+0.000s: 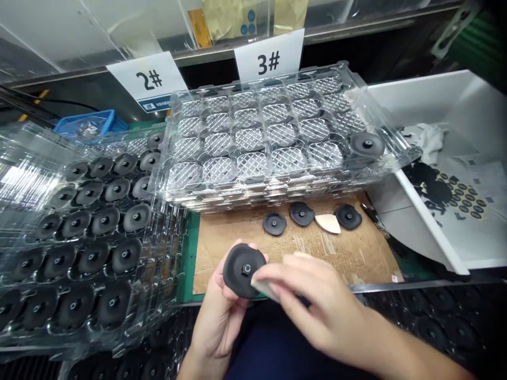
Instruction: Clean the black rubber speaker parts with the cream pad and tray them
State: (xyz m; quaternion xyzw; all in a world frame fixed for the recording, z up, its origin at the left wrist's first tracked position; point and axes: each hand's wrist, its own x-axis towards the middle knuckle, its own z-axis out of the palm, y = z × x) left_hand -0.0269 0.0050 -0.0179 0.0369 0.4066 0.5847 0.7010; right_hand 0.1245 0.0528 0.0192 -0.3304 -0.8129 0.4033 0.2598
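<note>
Bench is a green top [193, 253] with a sheet of brown cardboard [222, 232] on it. Clock directions are from the held disc, 12 being the far side.

Closest in, the left hand [217, 311] comes up from 7 o'clock, fingers wrapped round the rim of a black disc [237, 258] with a nut-like bit in its middle. The disc's just off the near edge of the cardboard, tilted, face up. Right hand [317, 301] is at 4 o'clock, fingertips pinching a pale, flat piece [267, 289] right at the disc's edge.

On the cardboard, one loose disc [274, 224] sits at 1 o'clock. Out at 2 there's a second disc [301, 214], then a cream wedge [328, 223], then a third disc [348, 217].

Clear trays [99, 211] full of the same discs fill the 9 to 10 side. Straight up at 12 is a stack of clear trays [253, 137], mostly unfilled on top, with a lone disc [367, 144] in its near right corner pocket. White bin [431, 221] at 2, further out, with dark bits [438, 192] inside.

Way back: blue basket [106, 124] at 10, "2#" sign [147, 79] at 11, "3#" sign [269, 58] at 12.
</note>
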